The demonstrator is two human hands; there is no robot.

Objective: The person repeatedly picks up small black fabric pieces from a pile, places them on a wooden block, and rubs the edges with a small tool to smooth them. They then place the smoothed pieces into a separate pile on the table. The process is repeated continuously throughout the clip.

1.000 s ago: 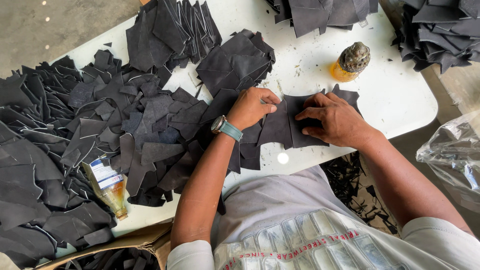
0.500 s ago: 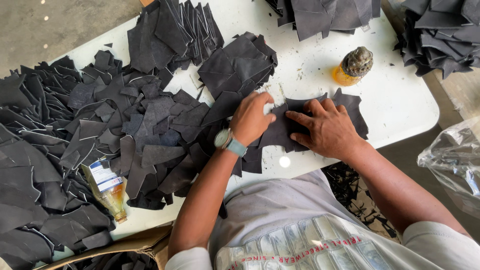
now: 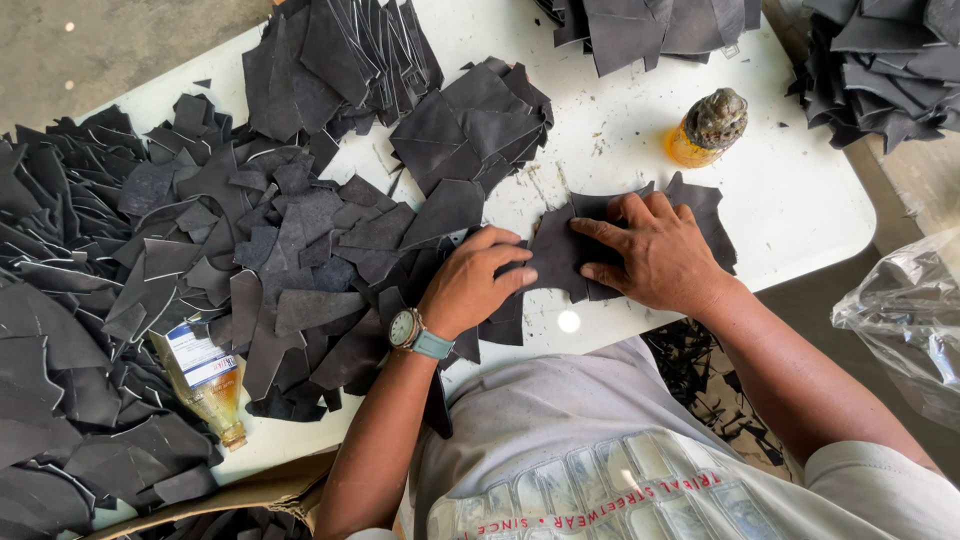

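So on the far left we've got a big loose heap of dark cut pieces, leather or some stiff fabric by the look of it, spilling over that end of the white surface. Half buried at its near edge lies a small amber bottle on its side, label up. That's our first worry: if its cap isn't tight, it could leak into the scraps around it, and a nudge to the heap could roll it off the near edge.

Moving right, our left hand, the one with the wristwatch, is curled with fingertips pinching the left edge of the dark piece we're working on. That piece lies flat on the surface, near its front edge, right in front of us. Our right hand is spread wide and pressed flat on top of it, pinning it down.

Risk here, as we see it: the piece overlaps others underneath, so a pull from the left could drag two at once or skew the stack.

Further right stands a grubby orange glue pot, near the right hand's fingers. A careless sweep could knock it over onto the pieces.
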